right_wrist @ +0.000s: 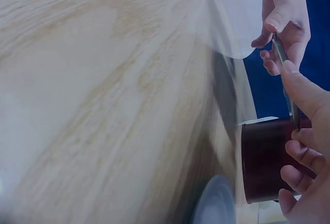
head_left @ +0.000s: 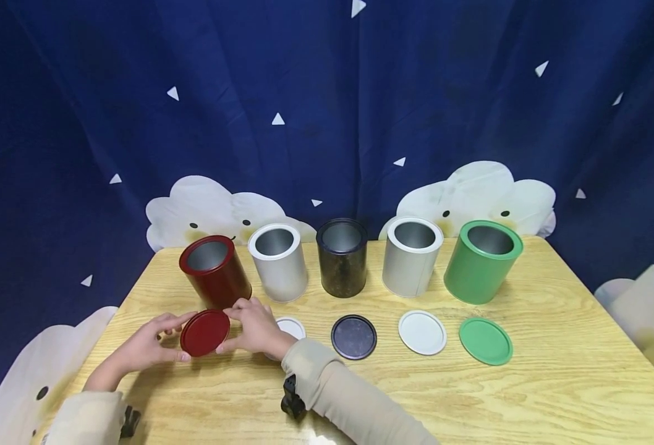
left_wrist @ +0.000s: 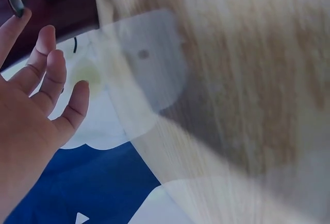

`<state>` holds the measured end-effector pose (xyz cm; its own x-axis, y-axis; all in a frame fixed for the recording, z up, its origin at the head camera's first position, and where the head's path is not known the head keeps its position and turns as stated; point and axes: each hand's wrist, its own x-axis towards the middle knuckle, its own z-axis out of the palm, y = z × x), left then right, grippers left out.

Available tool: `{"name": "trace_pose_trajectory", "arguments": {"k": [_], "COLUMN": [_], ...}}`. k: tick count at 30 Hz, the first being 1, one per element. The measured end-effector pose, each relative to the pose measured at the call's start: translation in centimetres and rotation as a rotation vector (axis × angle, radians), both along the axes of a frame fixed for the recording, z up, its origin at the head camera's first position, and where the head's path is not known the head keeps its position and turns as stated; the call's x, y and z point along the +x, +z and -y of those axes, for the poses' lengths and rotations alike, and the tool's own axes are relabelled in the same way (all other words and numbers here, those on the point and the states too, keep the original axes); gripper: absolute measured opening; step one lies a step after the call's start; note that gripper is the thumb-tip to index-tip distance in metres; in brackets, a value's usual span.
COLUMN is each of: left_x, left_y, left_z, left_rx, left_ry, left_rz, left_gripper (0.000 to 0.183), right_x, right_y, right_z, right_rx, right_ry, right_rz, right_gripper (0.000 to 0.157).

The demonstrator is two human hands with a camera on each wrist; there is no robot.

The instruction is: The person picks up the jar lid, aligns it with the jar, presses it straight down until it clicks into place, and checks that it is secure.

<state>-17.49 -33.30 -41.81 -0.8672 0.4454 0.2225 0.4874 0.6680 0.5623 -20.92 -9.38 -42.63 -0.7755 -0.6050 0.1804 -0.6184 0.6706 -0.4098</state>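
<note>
Head view: pinching red lid (head_left: 205,332) with left hand (head_left: 148,343) and right hand (head_left: 254,327). Seemingly lifting; next, probably align over far-left can (head_left: 222,283).

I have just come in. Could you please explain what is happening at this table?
A person holds the red lid above the table between the left hand and right hand, in front of the open red can. Beside it, a white can, black can, second white can and green can also stand open; the white lid, black lid, second white lid and green lid lie in front of them.
</note>
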Motion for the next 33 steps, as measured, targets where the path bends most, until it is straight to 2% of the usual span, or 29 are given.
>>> {"name": "trace_pose_trajectory", "arguments": {"k": [3, 10, 25, 33], "left_x": [0.0, 0.2, 0.4, 0.2], "left_y": [0.4, 0.9, 2.2, 2.7], "left_z": [-0.2, -0.4, -0.7, -0.9], "left_rx": [-0.003, -0.002, 0.07, 0.097], "left_ry": [0.034, 0.082, 0.048, 0.065], "left_rz": [0.019, -0.003, -0.095, -0.115], "left_gripper": [0.069, 0.069, 0.07, 0.065], "right_x": [0.0, -0.1, -0.2, -0.2], "right_y": [0.2, 0.7, 1.9, 2.8], "right_z": [-0.2, -0.6, -1.0, -1.3], "right_rx": [-0.032, -0.074, -0.112, -0.166], "right_ry": [0.002, 0.017, 0.028, 0.042], "right_rz": [0.005, -0.022, -0.053, -0.063], "right_gripper": [0.07, 0.068, 0.069, 0.069]}}
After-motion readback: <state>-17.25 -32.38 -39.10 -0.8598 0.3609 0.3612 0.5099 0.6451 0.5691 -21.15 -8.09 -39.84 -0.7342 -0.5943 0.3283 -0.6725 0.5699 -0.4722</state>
